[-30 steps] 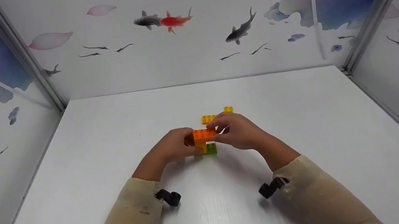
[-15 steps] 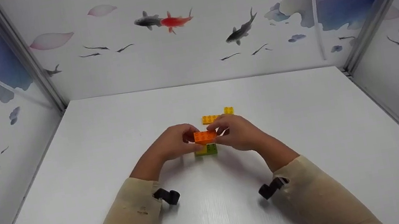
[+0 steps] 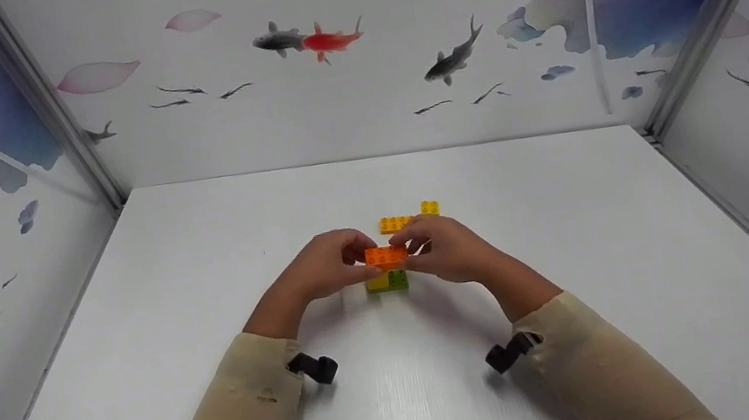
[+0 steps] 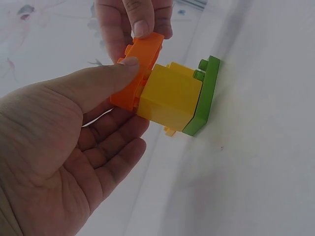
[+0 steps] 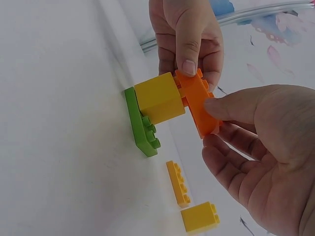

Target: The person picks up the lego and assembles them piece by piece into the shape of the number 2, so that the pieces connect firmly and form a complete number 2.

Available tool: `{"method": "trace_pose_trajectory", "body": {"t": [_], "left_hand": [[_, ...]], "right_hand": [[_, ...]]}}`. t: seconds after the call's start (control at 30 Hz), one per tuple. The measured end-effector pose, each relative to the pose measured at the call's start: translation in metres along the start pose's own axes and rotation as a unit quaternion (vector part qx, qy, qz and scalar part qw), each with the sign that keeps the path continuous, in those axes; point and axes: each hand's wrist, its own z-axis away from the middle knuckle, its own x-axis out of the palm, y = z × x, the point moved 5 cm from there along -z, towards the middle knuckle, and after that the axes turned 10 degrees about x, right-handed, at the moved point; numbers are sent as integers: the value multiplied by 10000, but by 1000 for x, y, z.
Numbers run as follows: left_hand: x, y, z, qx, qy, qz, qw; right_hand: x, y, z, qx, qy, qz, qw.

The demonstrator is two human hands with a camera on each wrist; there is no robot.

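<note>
An orange brick (image 3: 386, 257) is pinched at its left end by my left hand (image 3: 323, 268) and at its right end by my right hand (image 3: 453, 250). Both thumbs press its near side, with fingers behind. Beneath it stands a yellow block (image 4: 170, 96) on a flat green brick (image 5: 139, 123), which rests on the table. Yellow studs show in a narrow gap under the orange brick in the right wrist view. The orange brick juts past the yellow block toward my right hand, over the bare green studs.
Behind my right hand lie a flat amber brick (image 3: 394, 224) and a small yellow block (image 3: 429, 207) on the white table (image 3: 407, 402). Printed walls (image 3: 358, 114) enclose the table at the back and both sides.
My left hand has shifted from the yellow block up to the left end of the orange brick. The orange brick has come slightly lower; my right hand keeps its hold.
</note>
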Motion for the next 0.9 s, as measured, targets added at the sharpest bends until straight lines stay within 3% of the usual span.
{"method": "trace_pose_trajectory", "body": {"t": [0.27,0.9], "left_hand": [[0,-2,0,108,88,63,9999],[2,-3,-2,-346,59,95,9993]], "right_hand": [[2,-1,1,-61,-37,69,10000],[1,4,-2,35,-94,22,9999]]}}
